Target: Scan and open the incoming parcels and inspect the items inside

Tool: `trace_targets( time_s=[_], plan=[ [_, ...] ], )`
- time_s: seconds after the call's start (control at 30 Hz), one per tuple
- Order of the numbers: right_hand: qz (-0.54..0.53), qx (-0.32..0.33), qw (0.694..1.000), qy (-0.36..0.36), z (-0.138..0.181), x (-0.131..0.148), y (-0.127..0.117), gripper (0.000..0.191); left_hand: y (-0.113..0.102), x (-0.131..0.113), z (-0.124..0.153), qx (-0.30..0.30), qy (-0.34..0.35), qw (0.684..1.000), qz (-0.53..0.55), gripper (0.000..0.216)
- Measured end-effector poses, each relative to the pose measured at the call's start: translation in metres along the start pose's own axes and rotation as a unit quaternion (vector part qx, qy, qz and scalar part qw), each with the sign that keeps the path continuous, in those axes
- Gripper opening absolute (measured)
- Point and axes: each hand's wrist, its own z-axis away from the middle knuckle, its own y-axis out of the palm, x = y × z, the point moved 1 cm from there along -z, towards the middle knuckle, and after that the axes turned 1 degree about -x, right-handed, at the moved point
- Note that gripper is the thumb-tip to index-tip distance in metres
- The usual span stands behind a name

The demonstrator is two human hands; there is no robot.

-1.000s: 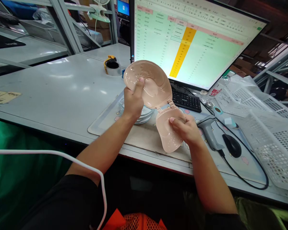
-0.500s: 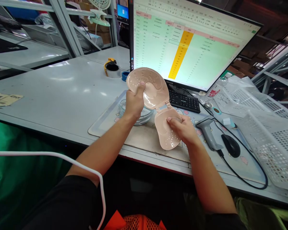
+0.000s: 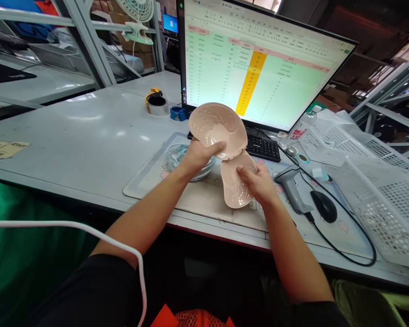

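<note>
Grey desk (image 3: pixel 61 136), monitor (image 3: pixel 211 77) behind. Cup pair (image 3: pixel 231 141) held above mat (image 3: pixel 207 200): left hand (image 3: pixel 199 154) pinches upper cup (image 3: pixel 218 122), right hand (image 3: pixel 260 181) lower cup (image 3: pixel 233 193). Risk: uneven pull could strain the joint (image 3: pixel 236 156); slack may let cups stick.

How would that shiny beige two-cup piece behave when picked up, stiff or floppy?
The beige two-cup piece is probably flexible but not limp, as its cups hold a rounded shape. It likely folds at the narrow join between them. Its glossy surface may feel slick or tacky; I can't tell which.
</note>
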Motion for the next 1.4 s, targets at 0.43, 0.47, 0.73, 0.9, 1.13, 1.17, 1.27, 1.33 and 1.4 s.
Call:
trace_targets(
  time_s=[0.43,0.47,0.73,0.9,1.13,1.17,1.27,1.33,1.4],
  plan=[
    [0.001,-0.012,0.999,0.035,-0.008,-0.002,0.0,0.04,0.007,-0.011,0.005,0.032,-0.075,0.985,-0.152,0.028],
    [-0.001,-0.008,0.999,0.039,-0.008,-0.001,0.001,0.04,0.007,-0.01,0.005,0.029,-0.065,0.984,-0.165,0.029],
    [-0.039,0.012,0.998,0.041,-0.01,-0.003,0.001,0.041,0.007,-0.012,0.008,0.071,0.089,0.962,-0.25,0.027],
    [-0.136,-0.05,0.987,0.069,-0.02,-0.011,-0.001,0.051,0.005,-0.008,0.009,0.259,0.099,0.903,-0.328,0.058],
    [-0.206,-0.065,0.97,0.11,-0.026,-0.014,-0.003,0.073,0.0,-0.01,0.011,0.415,-0.061,0.876,-0.24,0.096],
    [-0.199,-0.056,0.973,0.105,-0.026,-0.013,-0.003,0.074,-0.002,-0.011,0.011,0.424,-0.077,0.875,-0.22,0.101],
    [-0.177,-0.039,0.979,0.093,-0.024,-0.011,-0.002,0.077,-0.005,-0.011,0.012,0.455,-0.124,0.867,-0.16,0.123],
    [-0.168,-0.025,0.981,0.097,-0.022,-0.01,-0.002,0.078,-0.006,-0.007,0.012,0.465,-0.155,0.861,-0.137,0.14],
    [-0.169,-0.004,0.98,0.106,-0.02,-0.009,-0.001,0.077,-0.006,-0.003,0.012,0.47,-0.166,0.858,-0.125,0.152]
  ],
)
